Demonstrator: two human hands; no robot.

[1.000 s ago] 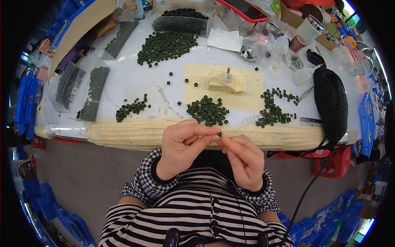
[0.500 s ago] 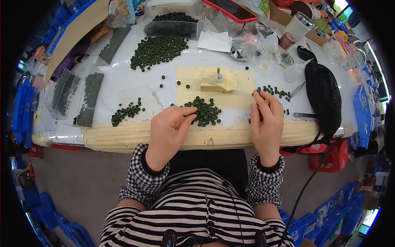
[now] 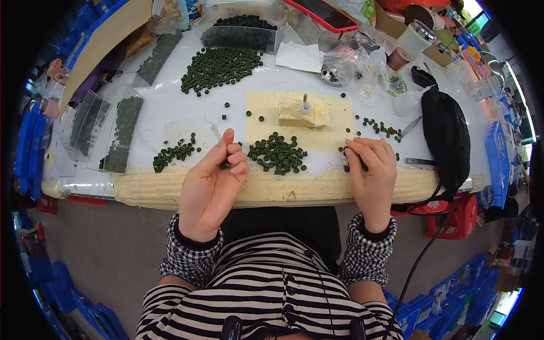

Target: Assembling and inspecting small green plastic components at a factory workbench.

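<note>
My left hand (image 3: 212,184) is raised at the table's front edge, palm turned up. One digit points away and the other fingers curl in around what looks like a small dark green round piece. Just right of it lies a loose pile of small dark green round pieces (image 3: 277,154), some showing a hollow face. My right hand (image 3: 371,173) is held low over the table to the right of this pile, thumb and fingers bent together. A few green pieces (image 3: 343,150) lie at its fingertips; what it grips is mostly hidden.
A taped block (image 3: 304,113) with an upright pin stands on a yellow sheet (image 3: 263,102). Green pieces fill clear trays (image 3: 126,133) and form a large heap (image 3: 221,69). A smaller group (image 3: 174,154) lies left. At right are tweezers (image 3: 412,126) and a black mesh bag (image 3: 446,136).
My left hand has drawn back leftward from the pile and turned palm up. My right hand has shifted slightly toward me, its fingers bending in more.
</note>
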